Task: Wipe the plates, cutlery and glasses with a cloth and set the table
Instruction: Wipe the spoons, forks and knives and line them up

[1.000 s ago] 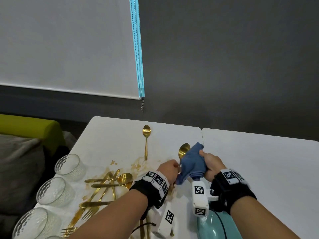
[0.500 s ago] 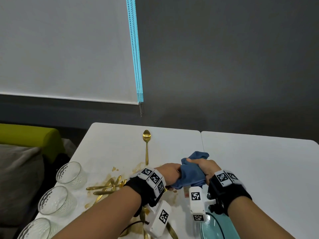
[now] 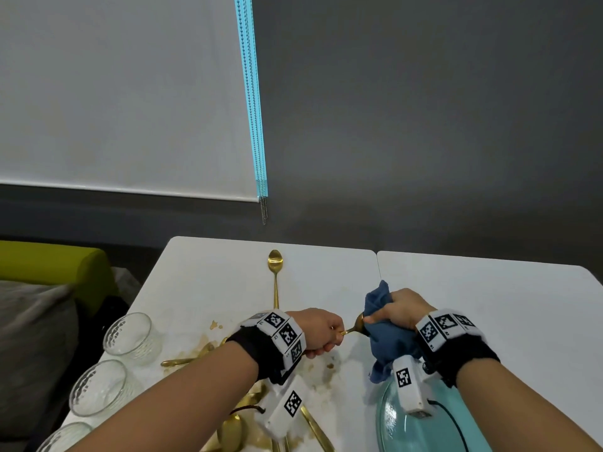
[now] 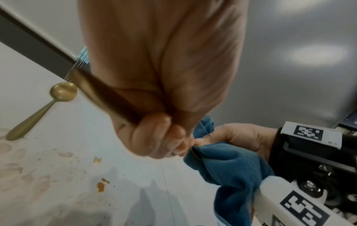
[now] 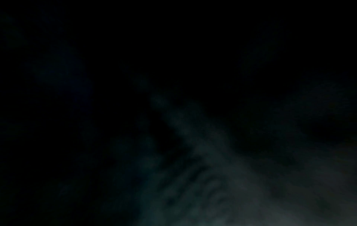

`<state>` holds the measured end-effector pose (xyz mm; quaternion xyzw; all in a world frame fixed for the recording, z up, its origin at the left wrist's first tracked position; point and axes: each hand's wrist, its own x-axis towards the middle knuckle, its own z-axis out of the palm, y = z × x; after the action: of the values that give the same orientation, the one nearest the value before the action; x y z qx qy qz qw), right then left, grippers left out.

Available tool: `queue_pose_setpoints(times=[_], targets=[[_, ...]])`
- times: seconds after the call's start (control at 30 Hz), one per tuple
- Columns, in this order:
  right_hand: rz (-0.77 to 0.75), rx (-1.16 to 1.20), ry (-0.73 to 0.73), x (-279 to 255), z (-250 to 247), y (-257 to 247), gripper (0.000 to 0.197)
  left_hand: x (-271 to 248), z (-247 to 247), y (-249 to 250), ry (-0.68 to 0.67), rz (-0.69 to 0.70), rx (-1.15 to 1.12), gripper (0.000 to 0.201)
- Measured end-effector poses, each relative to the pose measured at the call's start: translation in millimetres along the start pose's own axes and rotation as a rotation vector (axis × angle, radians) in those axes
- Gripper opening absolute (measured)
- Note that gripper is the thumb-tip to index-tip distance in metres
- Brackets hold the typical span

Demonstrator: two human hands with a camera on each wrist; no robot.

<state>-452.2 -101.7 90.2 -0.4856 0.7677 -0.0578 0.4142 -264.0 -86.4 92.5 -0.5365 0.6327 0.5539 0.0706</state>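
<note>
My left hand [image 3: 321, 334] grips the handle of a gold spoon [image 3: 354, 326]; in the left wrist view the handle [image 4: 108, 97] runs out past the curled fingers [image 4: 154, 136]. My right hand [image 3: 396, 309] clutches a blue cloth [image 3: 386, 340] bunched around the spoon's bowl, which is mostly hidden. The same blue cloth [image 4: 230, 165] shows in the left wrist view under the right hand [image 4: 239, 137]. Another gold spoon [image 3: 275, 272] lies alone farther back on the white table [image 3: 208, 275]. The right wrist view is dark.
Three ribbed glasses [image 3: 130, 334] stand along the left table edge. Loose gold cutlery [image 3: 182, 360] lies among brown stains [image 3: 215, 326] under my left arm. A pale blue glass plate [image 3: 408, 425] sits below my right wrist. A second white table [image 3: 505, 305] adjoins on the right.
The spoon's bowl, bare a second ago, is now wrapped in the cloth. My hands have drawn apart, exposing the spoon's neck between them.
</note>
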Motion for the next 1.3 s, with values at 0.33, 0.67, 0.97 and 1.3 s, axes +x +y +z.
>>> queue_pose_setpoints(times=[0.33, 0.67, 0.97, 1.3], targets=[[-0.107, -0.273, 0.001, -7.9, -12.3, -3.3, 0.028, -1.2, -2.8, -8.4, 0.109, 0.087, 0.096, 0.023], [0.091, 0.461, 0.220, -1.4, -23.6, 14.0, 0.024, 4.4, -20.8, -28.6, 0.154, 0.136, 0.026, 0.021], [0.254, 1.144, 0.004, 26.9, 40.5, 26.0, 0.048, 28.3, 22.3, -31.9, 0.266, 0.133, -0.222, 0.025], [0.162, 0.650, -0.084, 9.5, 56.8, 8.1, 0.031, 52.7, 36.6, -31.2, 0.201, 0.042, -0.240, 0.027]])
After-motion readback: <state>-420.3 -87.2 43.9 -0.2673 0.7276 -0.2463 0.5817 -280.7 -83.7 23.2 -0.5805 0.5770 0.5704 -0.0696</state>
